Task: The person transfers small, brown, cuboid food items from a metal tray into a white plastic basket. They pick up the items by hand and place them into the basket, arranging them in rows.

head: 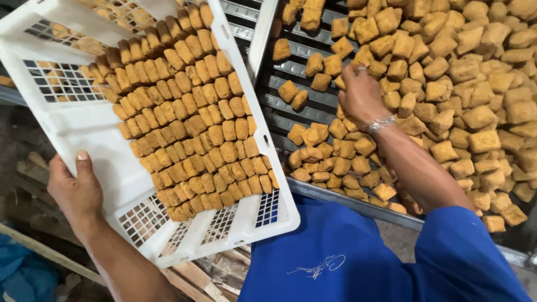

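Observation:
My left hand [75,190] grips the near left rim of a white slotted plastic crate [72,126], which is tilted. Rows of golden-brown fried tofu pieces [190,123] fill the crate's bottom. My right hand [361,95], with a ring and a silver bracelet, reaches into a loose heap of fried tofu pieces [464,84] on a metal slatted rack [279,106]. Its fingers are curled down among the pieces near the heap's left edge; what they hold is hidden.
A blue sleeve and shirt [358,257] fill the lower right. Wooden planks [212,274] lie below the crate. The rack's metal edge [347,204] runs along the front. A blue cloth [22,274] sits at the lower left.

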